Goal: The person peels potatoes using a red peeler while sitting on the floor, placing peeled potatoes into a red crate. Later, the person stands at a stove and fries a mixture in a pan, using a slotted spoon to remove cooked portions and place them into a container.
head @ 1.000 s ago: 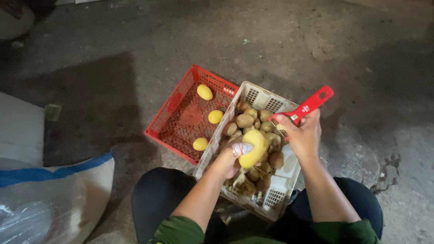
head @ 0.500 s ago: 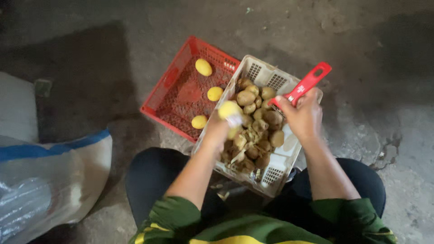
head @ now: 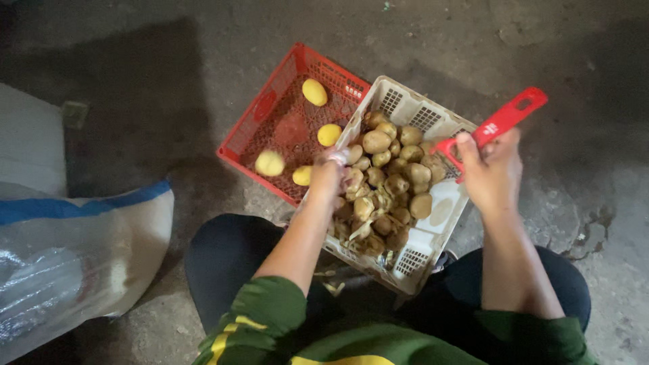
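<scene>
Red peeler (head: 499, 125) clenched in right hand's (head: 492, 174) grip, above white crate (head: 433, 233)

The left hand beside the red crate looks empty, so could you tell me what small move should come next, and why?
Probably bring the left hand back over the white plastic crate and pick up one unpeeled brown potato; it holds nothing, and the right hand grips the red peeler ready.

Left hand (head: 329, 177) extended forward, fingers loose, holding nothing; right hand (head: 492, 172) fisted, raised.
</scene>
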